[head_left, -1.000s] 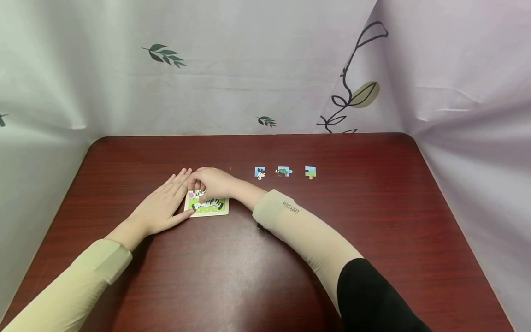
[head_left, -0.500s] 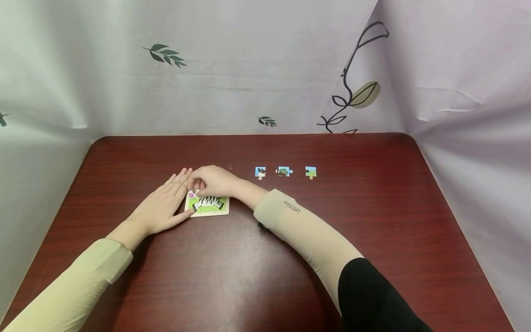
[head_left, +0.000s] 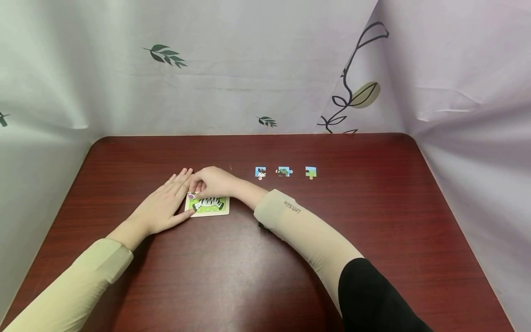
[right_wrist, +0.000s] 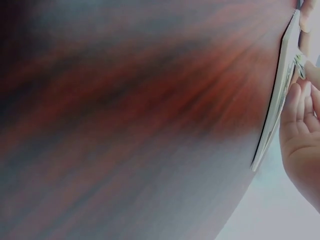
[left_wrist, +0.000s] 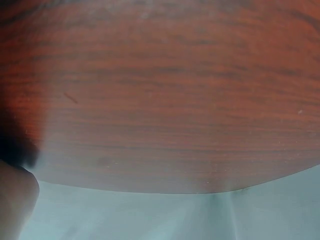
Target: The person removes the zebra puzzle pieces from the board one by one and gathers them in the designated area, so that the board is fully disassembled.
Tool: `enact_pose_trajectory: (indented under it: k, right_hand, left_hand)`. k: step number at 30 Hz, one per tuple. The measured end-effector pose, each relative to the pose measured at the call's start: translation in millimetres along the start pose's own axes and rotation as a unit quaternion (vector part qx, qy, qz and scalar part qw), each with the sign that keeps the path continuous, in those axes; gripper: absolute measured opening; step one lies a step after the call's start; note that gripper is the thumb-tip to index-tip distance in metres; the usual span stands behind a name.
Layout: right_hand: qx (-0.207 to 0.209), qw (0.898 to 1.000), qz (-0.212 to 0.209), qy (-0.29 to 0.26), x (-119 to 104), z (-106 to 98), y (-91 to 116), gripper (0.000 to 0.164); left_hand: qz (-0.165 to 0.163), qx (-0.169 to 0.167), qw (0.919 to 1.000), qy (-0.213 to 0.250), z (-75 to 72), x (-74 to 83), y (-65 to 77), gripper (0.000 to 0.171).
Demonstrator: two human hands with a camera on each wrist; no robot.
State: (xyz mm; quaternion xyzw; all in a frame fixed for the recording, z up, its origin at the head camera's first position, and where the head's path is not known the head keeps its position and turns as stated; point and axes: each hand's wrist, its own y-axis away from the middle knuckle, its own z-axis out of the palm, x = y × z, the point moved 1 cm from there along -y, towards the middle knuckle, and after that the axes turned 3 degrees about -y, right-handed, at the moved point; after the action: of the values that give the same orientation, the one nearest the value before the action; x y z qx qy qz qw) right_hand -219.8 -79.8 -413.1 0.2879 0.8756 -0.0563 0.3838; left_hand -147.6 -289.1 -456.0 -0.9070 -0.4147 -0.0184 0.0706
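Observation:
A square puzzle board (head_left: pixel 225 208) with a pale rim and a zebra on green lies left of the table's middle. My left hand (head_left: pixel 159 207) rests flat along its left side, fingers straight, the thumb on its lower left corner. Over the board's upper part, my right hand (head_left: pixel 215 181) pinches a small puzzle piece (head_left: pixel 191 196) with a purple patch near the upper left corner. Tilted against the board, that piece also shows between thumb and fingers in the right wrist view. The board's top edge is hidden behind the right hand.
Three loose puzzle pieces lie in a row right of the board: a blue one with black and white (head_left: pixel 260 173), a blue one with green (head_left: pixel 284 171), and a blue-green one (head_left: pixel 310 172). Pale curtains (head_left: pixel 232 92) surround the dark red table (head_left: pixel 373 193).
The right fingers have shifted slightly at the board's upper left, and the piece they pinch has moved a little down and turned. The left hand has stayed in place.

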Motion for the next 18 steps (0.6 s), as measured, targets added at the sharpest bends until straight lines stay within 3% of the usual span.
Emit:
enact_pose_trajectory:
  k: [18]
  right_hand:
    - [-0.009,1.0,0.022,0.019,-0.6,0.5,0.4,0.01]
  left_hand:
    - [0.003,-0.004,1.0,0.002,-0.3,0.3,-0.3,0.09]
